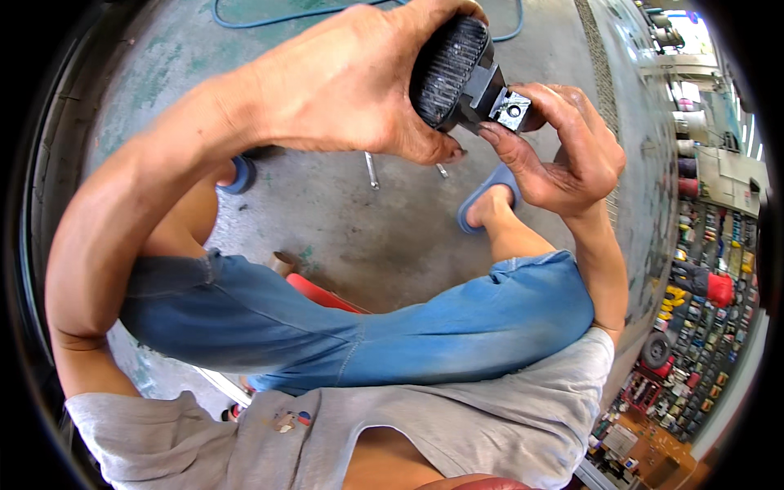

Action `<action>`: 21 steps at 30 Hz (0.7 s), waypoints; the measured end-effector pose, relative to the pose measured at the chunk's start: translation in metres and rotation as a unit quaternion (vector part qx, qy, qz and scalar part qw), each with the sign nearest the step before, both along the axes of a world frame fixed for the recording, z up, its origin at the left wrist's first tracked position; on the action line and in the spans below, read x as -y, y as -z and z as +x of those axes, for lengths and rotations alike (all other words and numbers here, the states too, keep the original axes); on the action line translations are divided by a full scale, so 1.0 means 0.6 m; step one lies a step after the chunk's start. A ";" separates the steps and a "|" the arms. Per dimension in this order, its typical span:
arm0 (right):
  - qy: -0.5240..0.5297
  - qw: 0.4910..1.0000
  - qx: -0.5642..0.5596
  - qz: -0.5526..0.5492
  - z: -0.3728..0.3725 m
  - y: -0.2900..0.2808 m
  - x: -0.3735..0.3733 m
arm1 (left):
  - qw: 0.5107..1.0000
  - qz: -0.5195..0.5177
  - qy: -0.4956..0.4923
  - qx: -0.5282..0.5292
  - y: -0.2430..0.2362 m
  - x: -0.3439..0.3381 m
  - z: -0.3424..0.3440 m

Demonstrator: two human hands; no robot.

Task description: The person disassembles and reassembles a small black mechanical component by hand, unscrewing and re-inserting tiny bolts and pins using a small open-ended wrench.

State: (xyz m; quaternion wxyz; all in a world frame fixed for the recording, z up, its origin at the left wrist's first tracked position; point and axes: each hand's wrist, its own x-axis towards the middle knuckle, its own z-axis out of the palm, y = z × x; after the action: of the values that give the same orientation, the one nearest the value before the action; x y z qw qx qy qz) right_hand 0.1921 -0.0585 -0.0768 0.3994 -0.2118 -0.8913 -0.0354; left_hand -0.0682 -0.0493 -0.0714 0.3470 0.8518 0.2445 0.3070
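Note:
My left hand (pixel 351 90) is wrapped around a black ribbed part (pixel 451 72) with a rounded outline, held up above my knees. A dark bracket (pixel 483 88) juts from its right side. At the end of the bracket sits a small silver square metal piece (pixel 512 110) with a round hole in it. My right hand (pixel 576 151) pinches this metal piece between thumb and fingers. The fingertips of my left hand are partly hidden behind the black part.
Two wrenches (pixel 371 171) lie on the grey concrete floor between my feet. Ahead runs a blue hose (pixel 286 18). Something red (pixel 322 294) shows beneath my legs. To the right, a wall of stocked shelves (pixel 710 359) has a tyre (pixel 656 349) and what looks like a person in red (pixel 719 290) before it.

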 end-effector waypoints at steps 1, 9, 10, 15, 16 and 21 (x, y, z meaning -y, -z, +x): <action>-0.002 1.000 0.013 -0.004 0.002 -0.002 0.003 | 1.000 -0.004 -0.007 0.001 -0.002 0.003 0.000; 0.051 0.995 0.079 0.036 0.006 -0.010 0.013 | 0.999 0.031 -0.005 0.023 -0.004 0.006 0.009; 0.068 0.992 0.099 0.027 0.009 -0.011 0.013 | 0.999 0.040 -0.006 0.023 -0.009 0.009 0.007; 0.046 0.981 0.188 0.027 0.023 -0.012 0.004 | 0.999 0.018 -0.011 0.024 -0.004 0.006 0.007; 0.047 0.981 0.187 0.025 0.023 -0.009 0.001 | 1.000 0.024 -0.015 0.015 -0.003 0.006 0.005; 0.038 0.981 0.190 0.026 0.024 0.000 0.004 | 1.000 0.028 -0.011 0.006 -0.002 0.009 0.007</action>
State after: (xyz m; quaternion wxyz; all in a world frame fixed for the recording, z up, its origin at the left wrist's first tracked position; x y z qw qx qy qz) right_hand 0.2066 -0.0611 -0.0767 0.2267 -0.2242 -0.9410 -0.1134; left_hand -0.0643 -0.0548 -0.0703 0.3209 0.8567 0.2426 0.3229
